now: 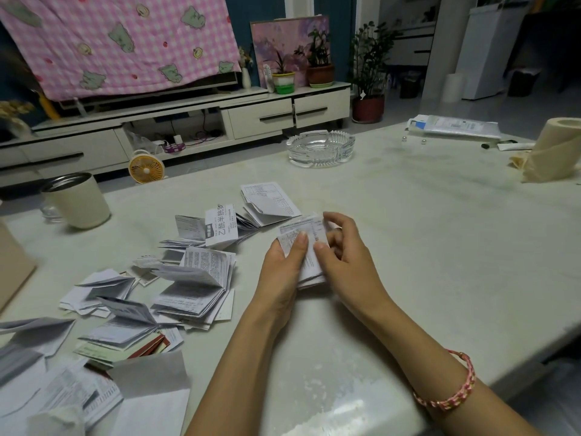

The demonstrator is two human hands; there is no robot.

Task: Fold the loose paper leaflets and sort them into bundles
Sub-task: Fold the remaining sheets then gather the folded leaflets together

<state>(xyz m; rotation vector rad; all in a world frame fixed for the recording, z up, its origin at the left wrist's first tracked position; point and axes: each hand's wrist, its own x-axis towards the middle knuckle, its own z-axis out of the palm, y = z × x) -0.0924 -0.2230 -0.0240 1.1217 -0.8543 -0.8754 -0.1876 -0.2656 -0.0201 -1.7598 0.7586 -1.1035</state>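
Both my hands hold one folded white printed leaflet just above the pale table. My left hand grips its left side, thumb pressed on top. My right hand pinches its right edge, fingers curled behind the paper. Several folded and half-open leaflets lie scattered to the left. A separate folded leaflet lies just beyond my hands. Larger unfolded sheets sit at the near left edge.
A cream mug stands at the far left, a glass ashtray at the far middle. A tissue roll and a flat plastic packet sit at the far right. A cardboard box edge is at left.
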